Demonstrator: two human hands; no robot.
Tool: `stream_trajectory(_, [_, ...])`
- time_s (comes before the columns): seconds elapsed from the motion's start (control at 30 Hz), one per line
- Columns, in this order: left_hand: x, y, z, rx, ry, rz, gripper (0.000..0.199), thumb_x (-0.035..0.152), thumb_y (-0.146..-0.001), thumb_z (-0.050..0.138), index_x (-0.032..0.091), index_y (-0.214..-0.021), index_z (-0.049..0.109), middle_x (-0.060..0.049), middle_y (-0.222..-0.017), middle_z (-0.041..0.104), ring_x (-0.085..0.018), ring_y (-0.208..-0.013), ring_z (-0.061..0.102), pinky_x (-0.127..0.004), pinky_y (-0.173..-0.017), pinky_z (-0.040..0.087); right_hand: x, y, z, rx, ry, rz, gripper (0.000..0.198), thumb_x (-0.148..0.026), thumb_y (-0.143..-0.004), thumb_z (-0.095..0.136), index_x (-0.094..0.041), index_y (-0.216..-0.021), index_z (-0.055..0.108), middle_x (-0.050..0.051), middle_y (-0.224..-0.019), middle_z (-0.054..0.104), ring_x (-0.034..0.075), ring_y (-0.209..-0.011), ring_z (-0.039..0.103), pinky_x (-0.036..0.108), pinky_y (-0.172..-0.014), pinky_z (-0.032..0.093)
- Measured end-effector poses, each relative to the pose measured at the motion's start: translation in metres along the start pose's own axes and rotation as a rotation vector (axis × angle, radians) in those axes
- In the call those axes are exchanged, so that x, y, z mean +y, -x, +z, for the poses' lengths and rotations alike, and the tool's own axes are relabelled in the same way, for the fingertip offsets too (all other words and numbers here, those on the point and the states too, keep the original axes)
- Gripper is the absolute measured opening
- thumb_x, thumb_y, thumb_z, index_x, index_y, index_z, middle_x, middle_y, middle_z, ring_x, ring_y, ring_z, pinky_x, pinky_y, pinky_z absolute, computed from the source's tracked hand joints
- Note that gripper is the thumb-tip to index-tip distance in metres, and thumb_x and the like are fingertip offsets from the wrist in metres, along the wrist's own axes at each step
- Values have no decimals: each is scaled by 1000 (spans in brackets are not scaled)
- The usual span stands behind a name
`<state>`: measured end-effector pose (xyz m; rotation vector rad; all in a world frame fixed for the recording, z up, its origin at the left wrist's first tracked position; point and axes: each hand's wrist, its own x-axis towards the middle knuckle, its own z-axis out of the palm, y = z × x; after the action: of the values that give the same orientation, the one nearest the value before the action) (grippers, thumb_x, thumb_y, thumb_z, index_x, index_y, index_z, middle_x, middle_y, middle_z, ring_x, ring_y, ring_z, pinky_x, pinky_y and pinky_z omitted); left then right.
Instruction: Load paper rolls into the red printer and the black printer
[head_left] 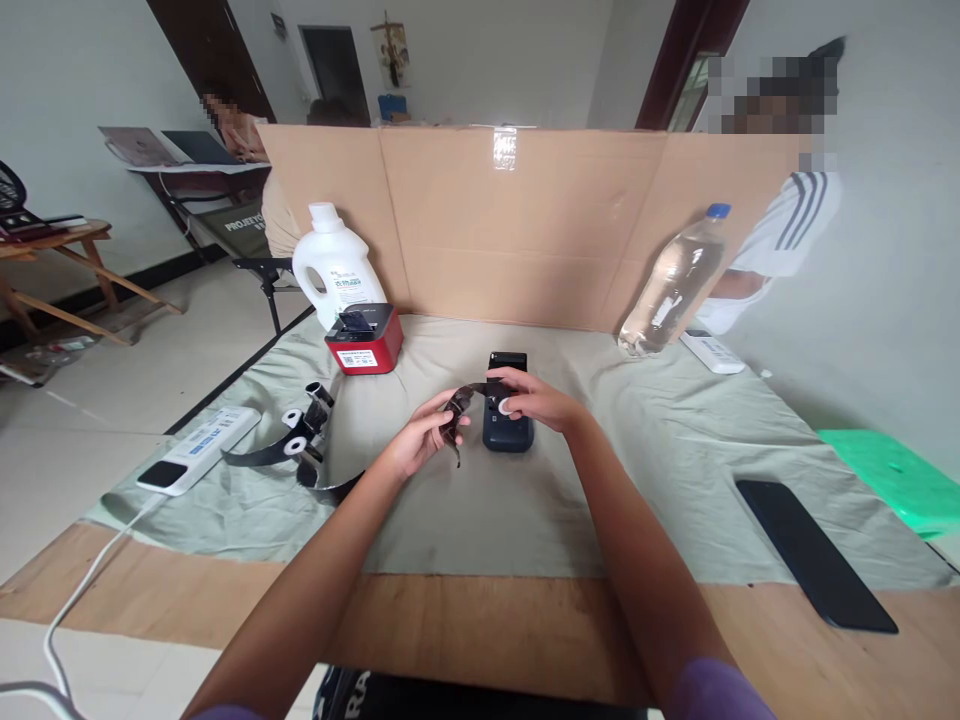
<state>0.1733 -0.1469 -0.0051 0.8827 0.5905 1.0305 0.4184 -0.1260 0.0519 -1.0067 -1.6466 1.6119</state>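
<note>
A crumpled, shiny black strip is bunched in the fingers of my left hand, with a loose tail hanging below. The strip runs right to my right hand, whose fingers are closed around a small roll with a white core. Most of the roll is hidden by the fingers. Directly beneath my right hand a dark blue handheld device lies on the grey-green cloth, its upper part black. Left of my left forearm are several small rolls with white cores and black strips trailing off them.
A red box-shaped device stands before a white jug. A clear bottle leans against the cardboard screen. A white power strip lies left; a black phone lies right. People sit beyond the screen.
</note>
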Motion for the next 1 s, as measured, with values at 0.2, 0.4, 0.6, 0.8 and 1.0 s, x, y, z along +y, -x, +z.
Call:
stream_trajectory(0.2, [-1,0,3,58,16,28,52,21,-71,79,17,-122,67,-7,-98,68,-16,-77,65,-23,-57,51,2,-5,6,-15,-268,46,58,-24,-70,67,-23,-127,59,5,-102,63,17,-79,61,26,-59,45])
stream_trajectory(0.4, [4,2,7,15,-11,22,57,24,-74,78,19,-129,66,-9,-101,70,-16,-78,64,-23,-58,51,8,-10,6,123,74,-15,62,-16,-66,65,-23,-127,54,1,-98,61,16,-85,59,27,-72,47])
stream_trajectory(0.6, [4,2,6,9,-24,24,59,24,-76,78,19,-133,64,-9,-96,71,-16,-76,65,-23,-58,52,6,-7,-2,157,380,-114,72,-19,-73,66,-22,-140,40,7,-118,61,23,-106,59,39,-95,47])
stream_trajectory(0.8, [4,4,8,-36,-130,-44,72,29,-76,80,19,-142,55,-10,-93,73,-17,-65,68,-26,-59,53,6,-6,-8,181,583,-134,66,-12,-76,59,-21,-139,44,11,-128,58,27,-119,55,45,-106,40])
stream_trajectory(1.0, [-14,5,21,-86,-223,-88,90,34,-77,81,18,-154,37,-12,-90,76,-20,-60,69,-29,-60,55,29,-17,-21,301,646,-208,52,-12,-71,60,-19,-121,51,8,-113,59,24,-105,57,42,-98,45])
